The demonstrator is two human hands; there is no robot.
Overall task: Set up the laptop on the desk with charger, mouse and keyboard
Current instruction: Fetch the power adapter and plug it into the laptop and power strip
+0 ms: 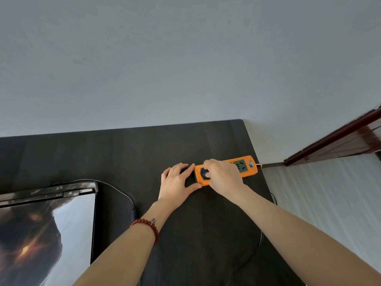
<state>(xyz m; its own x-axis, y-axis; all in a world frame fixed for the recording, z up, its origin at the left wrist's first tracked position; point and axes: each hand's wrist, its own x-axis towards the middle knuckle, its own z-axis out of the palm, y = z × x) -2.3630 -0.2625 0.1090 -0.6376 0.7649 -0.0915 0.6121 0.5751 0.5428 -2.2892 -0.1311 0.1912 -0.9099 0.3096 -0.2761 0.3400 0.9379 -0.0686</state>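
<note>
Dark, matte wooden desk top [123, 153] fills the lower half of the view, backed by a plain pale grey wall [165, 58]. Nearest, to the left of both forearms, an open black laptop with a lit sunset picture on its screen [47, 230] is seen, and a thin black charger cable [123, 195] is looped from behind it toward the hands; a second black cable [255, 254] is trailed along the desk under the right forearm. A red beaded bracelet [147, 227] is worn on the left wrist.

Farther out, the left hand [177, 182] is laid on the desk with straight fingers and thumb bracing the near-left end of a long orange plastic power strip with dark green sockets [244, 167]. The right hand [222, 175] is curled down over a round black charger plug [205, 173] seated at that same end socket, apparently pressing it home.

The strip's long axis is run from the hands away to the right, toward the desk's far right edge, so the free sockets lie beyond the right hand, which is judged the nearer one for any further plug. Neither mouse nor keyboard is in sight. Beyond the desk, a dark red wooden door frame [340, 141] is seen at far right.
</note>
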